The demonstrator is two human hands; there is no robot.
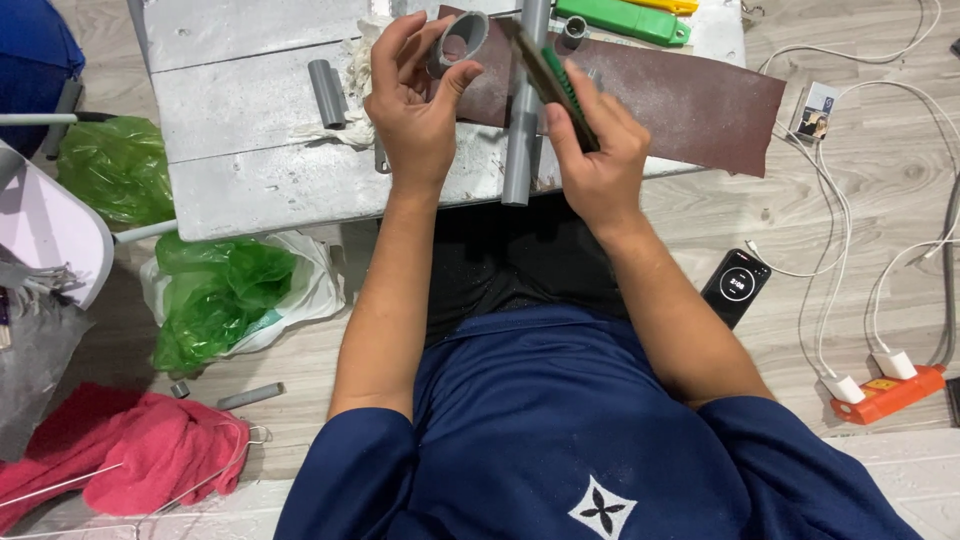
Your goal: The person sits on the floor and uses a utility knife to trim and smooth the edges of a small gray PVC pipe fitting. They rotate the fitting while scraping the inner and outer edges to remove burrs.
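My left hand [412, 100] grips a short grey pipe ring [460, 40] with its open end facing me, above a low white-painted board [250, 110]. My right hand [592, 150] is closed on a green-and-black utility knife [552, 82], whose tip points up-left toward the ring. Between my hands a long grey pipe [524, 110] lies upright across the board. A sheet of brown sandpaper [690, 100] is spread under and to the right of the hands.
A short grey pipe piece [326, 92] and white rag lie on the board. Green tools [625, 18] sit at the top. Green plastic bags [215, 295] and red cloth [130, 450] lie left; a phone [736, 286], white cables and orange power strip [885, 392] lie right.
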